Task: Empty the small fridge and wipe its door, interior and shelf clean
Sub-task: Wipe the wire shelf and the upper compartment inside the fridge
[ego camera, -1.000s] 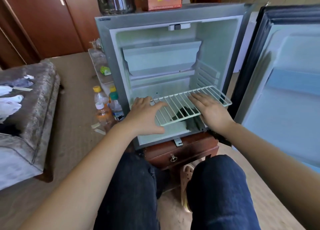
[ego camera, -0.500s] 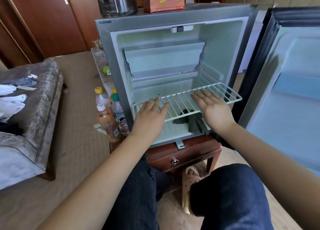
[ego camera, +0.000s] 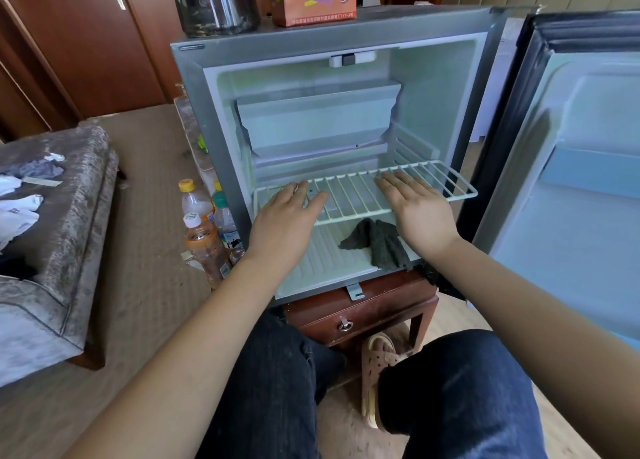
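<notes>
Shelf [ego camera: 363, 195] sits in fridge [ego camera: 194, 112], right end jutting out. Left hand [ego camera: 284, 216] and right hand [ego camera: 419, 212] lie flat on its front, fingers straight, gripping nothing. Cloth [ego camera: 377, 244] lies below on fridge floor.

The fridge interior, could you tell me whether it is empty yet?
Nearly empty: inside the fridge only the wire shelf and a dark cloth on its floor show; bottles stand outside.

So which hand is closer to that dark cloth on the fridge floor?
Right. The right hand lies flat on the wire shelf just above the cloth, slightly to its right. The left hand rests on the shelf's left end, farther off.
</notes>
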`<state>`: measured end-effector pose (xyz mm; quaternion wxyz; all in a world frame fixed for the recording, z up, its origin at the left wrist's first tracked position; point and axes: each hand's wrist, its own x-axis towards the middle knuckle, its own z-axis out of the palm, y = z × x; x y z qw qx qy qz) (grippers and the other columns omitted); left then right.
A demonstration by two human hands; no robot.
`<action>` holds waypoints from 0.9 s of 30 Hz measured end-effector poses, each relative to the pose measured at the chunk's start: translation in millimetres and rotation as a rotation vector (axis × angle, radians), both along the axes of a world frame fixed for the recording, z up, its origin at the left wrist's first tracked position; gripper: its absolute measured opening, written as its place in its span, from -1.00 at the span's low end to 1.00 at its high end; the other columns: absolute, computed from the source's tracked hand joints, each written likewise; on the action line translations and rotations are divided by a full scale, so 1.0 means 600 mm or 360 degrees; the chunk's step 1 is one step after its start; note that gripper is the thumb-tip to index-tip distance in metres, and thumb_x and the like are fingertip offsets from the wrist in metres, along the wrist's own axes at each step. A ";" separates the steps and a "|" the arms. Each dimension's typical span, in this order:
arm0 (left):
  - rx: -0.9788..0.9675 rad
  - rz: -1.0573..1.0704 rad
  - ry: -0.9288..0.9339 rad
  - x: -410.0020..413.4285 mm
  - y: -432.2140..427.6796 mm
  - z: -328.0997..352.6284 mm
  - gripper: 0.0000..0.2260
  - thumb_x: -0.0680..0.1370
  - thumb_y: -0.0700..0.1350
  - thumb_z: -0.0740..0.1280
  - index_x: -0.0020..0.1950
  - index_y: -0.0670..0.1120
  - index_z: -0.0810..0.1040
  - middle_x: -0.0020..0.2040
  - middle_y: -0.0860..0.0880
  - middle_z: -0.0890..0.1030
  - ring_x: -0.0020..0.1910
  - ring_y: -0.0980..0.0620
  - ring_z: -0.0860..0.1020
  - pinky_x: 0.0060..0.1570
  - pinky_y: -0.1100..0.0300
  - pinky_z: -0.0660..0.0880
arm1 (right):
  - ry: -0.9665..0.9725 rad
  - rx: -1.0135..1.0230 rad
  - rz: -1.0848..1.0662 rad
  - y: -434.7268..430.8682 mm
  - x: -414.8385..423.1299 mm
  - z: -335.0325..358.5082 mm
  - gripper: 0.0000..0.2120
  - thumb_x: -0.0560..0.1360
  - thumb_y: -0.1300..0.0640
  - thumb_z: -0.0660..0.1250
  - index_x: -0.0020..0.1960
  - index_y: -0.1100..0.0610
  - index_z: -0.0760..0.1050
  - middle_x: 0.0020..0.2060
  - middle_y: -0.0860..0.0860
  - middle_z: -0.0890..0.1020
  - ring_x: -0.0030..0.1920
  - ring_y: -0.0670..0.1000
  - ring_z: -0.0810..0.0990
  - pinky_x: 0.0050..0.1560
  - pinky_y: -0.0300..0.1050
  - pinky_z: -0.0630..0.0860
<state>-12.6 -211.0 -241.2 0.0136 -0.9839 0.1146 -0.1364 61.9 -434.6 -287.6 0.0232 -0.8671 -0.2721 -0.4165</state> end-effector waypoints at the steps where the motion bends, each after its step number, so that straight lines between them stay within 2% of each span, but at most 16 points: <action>1: -0.0001 0.0003 -0.0002 -0.001 -0.001 0.001 -0.36 0.55 -0.40 0.11 0.57 0.00 0.09 0.59 -0.17 0.03 0.56 -0.13 0.02 0.45 0.03 0.12 | 0.0022 0.0000 0.0002 0.000 0.000 0.001 -0.41 0.17 0.54 0.41 0.20 0.33 0.55 0.10 0.24 0.63 0.09 0.26 0.63 0.12 0.20 0.52; 7: -0.0007 0.0029 -0.0103 -0.001 0.000 0.001 -0.37 0.54 -0.40 0.12 0.56 0.00 0.11 0.59 -0.18 0.04 0.56 -0.15 0.02 0.45 0.02 0.13 | 0.0050 0.0027 0.0019 0.000 0.001 0.008 -0.40 0.19 0.55 0.41 0.23 0.33 0.54 0.14 0.24 0.62 0.13 0.27 0.61 0.15 0.22 0.50; 12: -0.0029 0.0024 -0.0099 0.012 0.001 0.003 -0.40 0.54 -0.40 0.13 0.54 -0.04 0.18 0.57 -0.20 0.11 0.55 -0.16 0.09 0.43 -0.01 0.18 | 0.0165 0.0023 0.0018 0.006 0.015 0.011 -0.35 0.14 0.57 0.43 0.22 0.32 0.54 0.11 0.23 0.63 0.10 0.26 0.63 0.10 0.20 0.53; 16: -0.0009 0.0024 -0.0067 0.023 0.006 0.010 -0.41 0.54 -0.39 0.12 0.54 -0.05 0.17 0.58 -0.18 0.10 0.55 -0.13 0.08 0.43 0.02 0.15 | 0.0271 0.0020 0.0002 0.012 0.021 0.004 -0.30 0.09 0.60 0.42 0.23 0.34 0.54 0.12 0.26 0.62 0.08 0.30 0.62 0.06 0.24 0.53; 19: 0.0005 0.0045 -0.0048 0.032 0.007 0.010 -0.41 0.55 -0.39 0.10 0.56 -0.06 0.13 0.58 -0.18 0.08 0.56 -0.13 0.05 0.45 0.05 0.10 | 0.0410 0.0038 -0.0018 0.019 0.033 0.001 -0.23 0.09 0.64 0.36 0.29 0.32 0.48 0.20 0.26 0.57 0.16 0.31 0.58 0.13 0.23 0.49; 23: 0.0001 0.0077 -0.0036 0.047 0.005 0.011 -0.39 0.55 -0.39 0.12 0.57 -0.06 0.09 0.58 -0.19 0.07 0.56 -0.13 0.05 0.47 0.08 0.05 | 0.0538 0.0118 -0.0021 0.024 0.053 0.007 -0.25 0.24 0.63 0.24 0.40 0.26 0.38 0.33 0.21 0.47 0.33 0.26 0.45 0.34 0.13 0.34; 27: -0.0006 0.0116 -0.0046 0.042 -0.007 0.005 -0.39 0.55 -0.39 0.14 0.56 -0.06 0.09 0.58 -0.21 0.04 0.56 -0.17 0.03 0.48 0.05 0.04 | 0.0343 0.0138 0.0000 0.016 0.055 -0.007 -0.26 0.14 0.65 0.32 0.30 0.30 0.49 0.20 0.24 0.57 0.19 0.29 0.57 0.23 0.22 0.40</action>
